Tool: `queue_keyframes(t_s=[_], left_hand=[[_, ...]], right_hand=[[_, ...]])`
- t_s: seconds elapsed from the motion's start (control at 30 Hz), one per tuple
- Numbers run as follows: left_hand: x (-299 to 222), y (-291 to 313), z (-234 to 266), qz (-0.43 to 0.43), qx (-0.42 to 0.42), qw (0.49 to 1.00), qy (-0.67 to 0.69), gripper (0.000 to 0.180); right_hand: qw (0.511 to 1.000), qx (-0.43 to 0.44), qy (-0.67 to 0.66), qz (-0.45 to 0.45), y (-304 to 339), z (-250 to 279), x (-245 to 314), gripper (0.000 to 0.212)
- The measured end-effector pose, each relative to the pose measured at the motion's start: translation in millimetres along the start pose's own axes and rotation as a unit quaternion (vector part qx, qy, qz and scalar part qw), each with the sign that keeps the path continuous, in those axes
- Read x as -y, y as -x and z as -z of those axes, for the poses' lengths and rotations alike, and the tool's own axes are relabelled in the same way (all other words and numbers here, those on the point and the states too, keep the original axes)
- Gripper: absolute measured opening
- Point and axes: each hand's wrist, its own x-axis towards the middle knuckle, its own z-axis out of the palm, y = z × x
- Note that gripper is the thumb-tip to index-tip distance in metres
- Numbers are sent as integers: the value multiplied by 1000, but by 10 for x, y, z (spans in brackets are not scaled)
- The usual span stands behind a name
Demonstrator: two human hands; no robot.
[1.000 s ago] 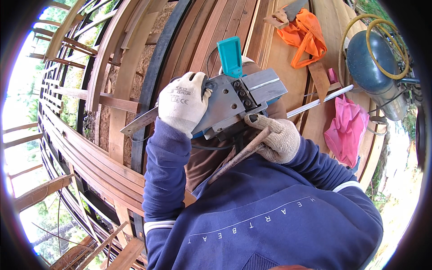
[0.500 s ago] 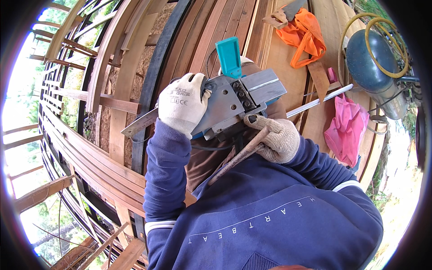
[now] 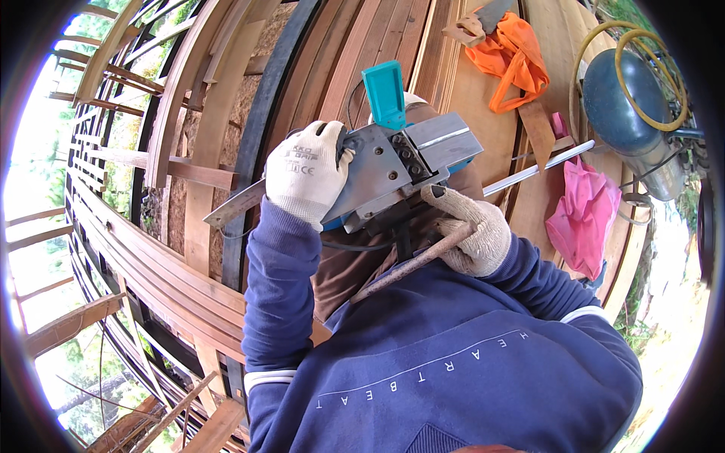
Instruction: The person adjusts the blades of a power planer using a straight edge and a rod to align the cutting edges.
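An electric planer (image 3: 362,177) lies upturned in my lap, its grey metal sole and the cutter slot (image 3: 410,156) facing up. A teal plastic guard (image 3: 386,96) sticks up from its far edge. My left hand (image 3: 306,170), in a white coated glove, is closed around the planer's left end. My right hand (image 3: 479,230), in a worn glove with dark fingertips, grips a brown stick (image 3: 415,266) that slants down to my lap. One finger of that hand reaches to the near edge of the sole, beside the slot. Whether it touches cannot be told.
A flat metal strip (image 3: 236,206) lies left of the planer. Wooden boards (image 3: 362,60) run away ahead. To the right are a handsaw (image 3: 470,29), an orange cloth (image 3: 513,57), a pink bag (image 3: 581,215), a metal bar (image 3: 540,167) and a dark tank (image 3: 625,94) with a yellow hose (image 3: 657,123).
My right hand has shifted slightly right, away from the cutter slot, and the stick has moved with it. The planer has tilted only a little; my left hand keeps its place.
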Motion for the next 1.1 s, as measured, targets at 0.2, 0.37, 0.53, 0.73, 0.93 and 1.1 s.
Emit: queue_keyframes(t_s=[0.2, 0.37, 0.53, 0.73, 0.93, 1.1], left_hand=[[11, 9, 0, -1, -4, 1000, 2, 25], [-8, -13, 5, 1, 3, 1000, -4, 23], [-2, -8, 1, 0, 2, 1000, 0, 25], [2, -2, -5, -2, -1, 1000, 3, 25], [-2, -3, -5, -3, 0, 1000, 6, 24], [-13, -3, 6, 1, 13, 1000, -8, 24]], right_hand=[[1000, 14, -15, -8, -24, 23, 25, 28], [1000, 5, -8, -3, -13, 9, 10, 28], [1000, 23, -11, -9, -27, 51, 27, 28], [999, 32, -18, -23, -15, 68, 40, 24], [1000, 14, -27, 5, 0, 28, -7, 27], [999, 3, -33, 18, 8, -2, -39, 27]])
